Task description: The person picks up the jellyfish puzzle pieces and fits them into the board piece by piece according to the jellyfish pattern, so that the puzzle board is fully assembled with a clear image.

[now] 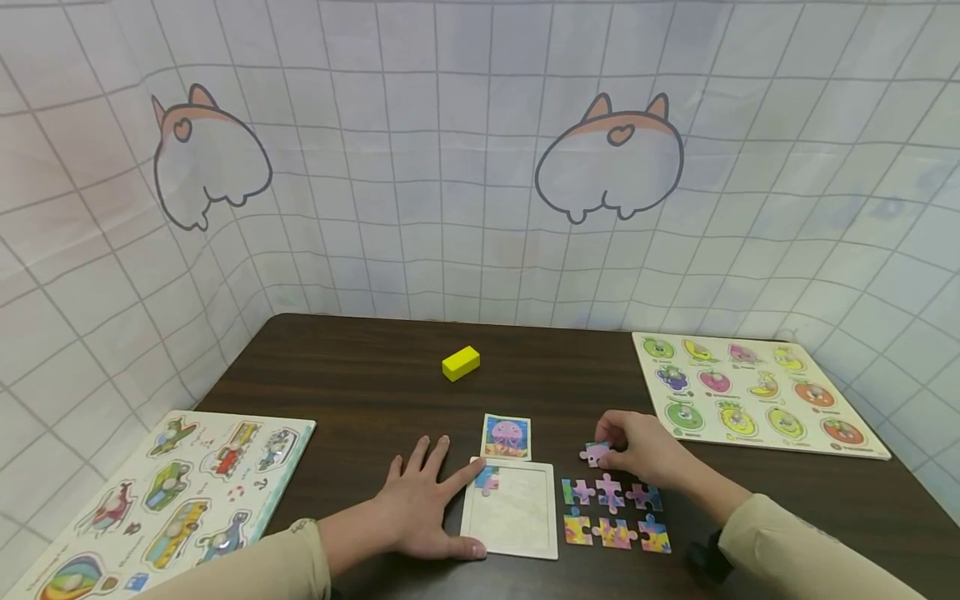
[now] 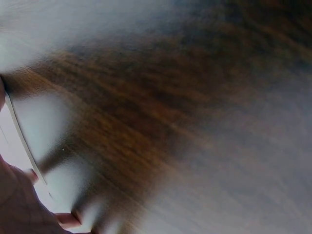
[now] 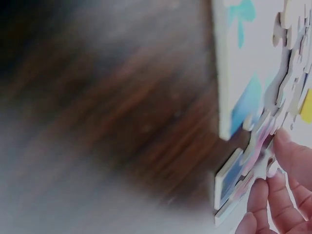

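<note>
- the puzzle piece (image 1: pixel 595 454) is just beyond the loose pieces (image 1: pixel 610 492), pinched by my right hand (image 1: pixel 643 450).
- my left hand (image 1: pixel 422 508) lies spread, touching the tray (image 1: pixel 525 525).
- i judge this a pick-up; next calls for aligning it beside the corner piece (image 1: pixel 489 481).

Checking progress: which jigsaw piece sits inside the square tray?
The blue-and-pink piece in the far left corner of the tray. The other visible jigsaw pieces are outside, to its right, one pinched by the right hand.
</note>
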{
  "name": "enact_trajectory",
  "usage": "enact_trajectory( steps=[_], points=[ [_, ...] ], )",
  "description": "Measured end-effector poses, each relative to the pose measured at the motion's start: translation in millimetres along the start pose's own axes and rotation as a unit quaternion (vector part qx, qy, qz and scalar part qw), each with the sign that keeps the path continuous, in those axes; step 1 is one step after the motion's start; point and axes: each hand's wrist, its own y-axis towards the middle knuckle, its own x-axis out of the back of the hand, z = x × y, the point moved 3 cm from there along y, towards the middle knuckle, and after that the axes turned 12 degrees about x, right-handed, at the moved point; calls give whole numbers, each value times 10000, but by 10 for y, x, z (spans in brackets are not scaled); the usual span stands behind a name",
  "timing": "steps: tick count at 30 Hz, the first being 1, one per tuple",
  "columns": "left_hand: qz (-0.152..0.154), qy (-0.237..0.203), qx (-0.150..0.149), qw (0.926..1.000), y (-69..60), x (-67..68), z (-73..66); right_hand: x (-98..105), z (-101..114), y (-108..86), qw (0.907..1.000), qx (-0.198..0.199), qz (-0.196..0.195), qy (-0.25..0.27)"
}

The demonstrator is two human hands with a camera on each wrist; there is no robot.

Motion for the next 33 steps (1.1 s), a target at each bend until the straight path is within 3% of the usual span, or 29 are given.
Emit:
enact_trajectory(
  steps=[7,15,28,33],
  points=[
    [-38,-6,-25,10000,4,-24,4,-4,21,15,9997,63,-120,226],
    [6,75,15,10000,-21,15,-19,36,71,38,9959,91,-254,866],
    [72,175,133,9997,-66,58,-54,-97,399,111,9782,-253,-153,2055],
    [-31,195,95,9998,-78,54,-57,-191,492,164,9707,-139,-48,2397]
  ],
)
